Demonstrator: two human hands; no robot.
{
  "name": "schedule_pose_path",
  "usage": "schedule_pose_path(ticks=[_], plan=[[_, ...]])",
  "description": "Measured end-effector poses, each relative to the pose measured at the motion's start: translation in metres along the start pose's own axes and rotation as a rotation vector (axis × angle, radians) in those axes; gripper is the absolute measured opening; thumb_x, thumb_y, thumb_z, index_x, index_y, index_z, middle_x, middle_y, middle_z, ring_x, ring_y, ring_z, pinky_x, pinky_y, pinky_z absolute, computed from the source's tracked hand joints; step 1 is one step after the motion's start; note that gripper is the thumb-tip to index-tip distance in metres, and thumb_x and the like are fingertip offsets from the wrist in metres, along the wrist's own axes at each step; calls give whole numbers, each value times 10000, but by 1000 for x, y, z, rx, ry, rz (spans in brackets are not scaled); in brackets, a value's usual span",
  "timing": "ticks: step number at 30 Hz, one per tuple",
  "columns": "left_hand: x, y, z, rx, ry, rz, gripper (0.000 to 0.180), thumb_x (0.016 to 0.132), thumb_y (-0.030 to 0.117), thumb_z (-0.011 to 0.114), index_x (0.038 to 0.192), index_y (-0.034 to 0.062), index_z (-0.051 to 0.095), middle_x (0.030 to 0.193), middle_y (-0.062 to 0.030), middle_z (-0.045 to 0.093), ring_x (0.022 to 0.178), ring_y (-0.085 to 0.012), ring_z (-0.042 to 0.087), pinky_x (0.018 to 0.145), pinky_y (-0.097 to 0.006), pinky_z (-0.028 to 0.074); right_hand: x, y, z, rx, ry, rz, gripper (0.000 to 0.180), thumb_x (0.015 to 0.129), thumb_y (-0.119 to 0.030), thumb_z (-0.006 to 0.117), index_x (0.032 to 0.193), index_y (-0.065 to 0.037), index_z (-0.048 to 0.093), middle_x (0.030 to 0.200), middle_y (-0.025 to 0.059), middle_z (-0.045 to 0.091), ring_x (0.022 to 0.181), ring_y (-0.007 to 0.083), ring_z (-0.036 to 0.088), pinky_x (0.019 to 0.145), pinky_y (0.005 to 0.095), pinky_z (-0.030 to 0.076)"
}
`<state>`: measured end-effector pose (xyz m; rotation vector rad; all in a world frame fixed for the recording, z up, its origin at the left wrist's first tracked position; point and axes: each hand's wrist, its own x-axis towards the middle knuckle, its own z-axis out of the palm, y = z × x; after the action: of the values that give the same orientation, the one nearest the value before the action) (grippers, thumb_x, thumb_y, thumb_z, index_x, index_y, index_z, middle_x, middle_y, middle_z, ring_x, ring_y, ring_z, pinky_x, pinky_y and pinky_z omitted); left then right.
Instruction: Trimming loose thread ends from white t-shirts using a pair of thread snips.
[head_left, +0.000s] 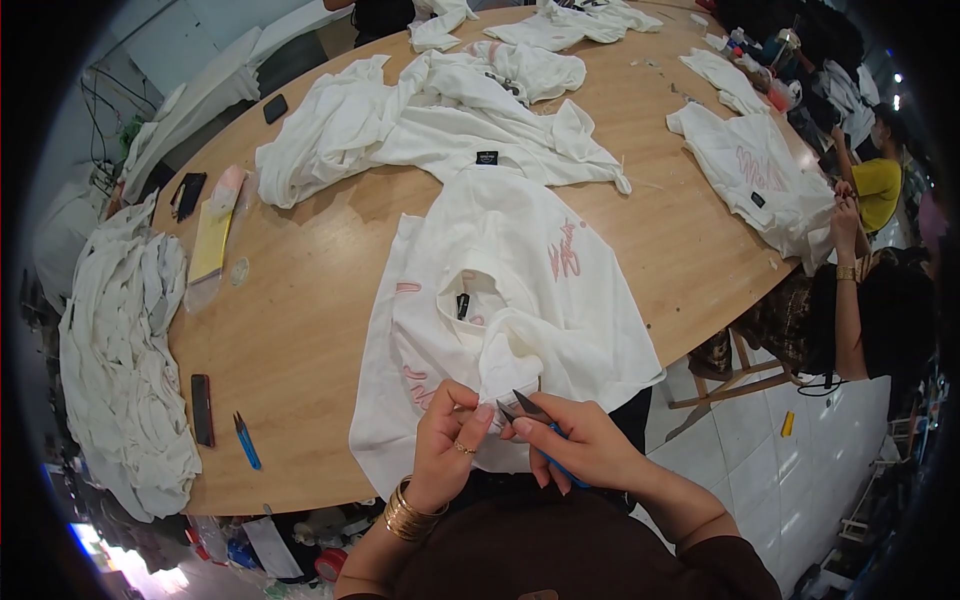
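Note:
A white T-shirt [520, 290] with pink lettering lies on the wooden table [300, 310] right in front of me. My left hand [447, 440], with a ring and gold bangles, pinches a fold of the shirt's fabric at the near edge. My right hand [580, 440] holds small blue-handled thread snips [528, 408], whose dark blades point at the pinched fabric. The two hands almost touch.
More white shirts [440, 115] lie across the far table. A stack of white shirts [120, 350] sits at the left edge. A dark phone [201, 408] and a blue tool [246, 440] lie near left. A person [860, 300] sits on the right.

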<state>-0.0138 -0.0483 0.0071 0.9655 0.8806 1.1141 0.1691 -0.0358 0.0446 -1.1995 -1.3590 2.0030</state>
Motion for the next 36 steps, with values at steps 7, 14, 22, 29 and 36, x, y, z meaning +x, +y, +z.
schedule_pose_path(ticks=[7,14,22,29,36], plan=[[-1,-3,-2,74,-5,27,102,954,76,499,979,40,408,876,-40,600,787,-46,550,700,-188,425,2,1,-2,54,-20,14,259,990,-231,426,1062,-19,556,532,42,551,361,86,478,374,214,372],[1,-2,0,104,-23,47,93,956,76,494,976,36,412,862,-55,611,795,-67,568,721,-205,441,10,11,0,233,-18,-59,260,984,-253,463,1033,-14,555,626,34,575,458,65,496,439,195,395],[2,-9,1,440,55,169,98,876,89,625,914,11,578,893,-69,651,856,-127,611,776,-262,473,17,14,2,357,121,-58,293,945,-266,551,820,-7,608,630,4,544,476,52,455,421,208,357],[2,-7,5,332,77,147,92,863,61,631,912,-5,589,897,-73,649,862,-124,605,796,-260,463,16,14,2,584,107,1,290,912,-250,592,748,-12,598,605,12,536,433,65,439,378,217,317],[2,-6,9,248,85,141,70,861,35,621,901,-12,589,871,-54,635,873,-113,597,813,-250,450,15,19,4,669,73,-28,308,914,-245,583,719,-7,582,595,23,534,412,76,426,359,228,312]])
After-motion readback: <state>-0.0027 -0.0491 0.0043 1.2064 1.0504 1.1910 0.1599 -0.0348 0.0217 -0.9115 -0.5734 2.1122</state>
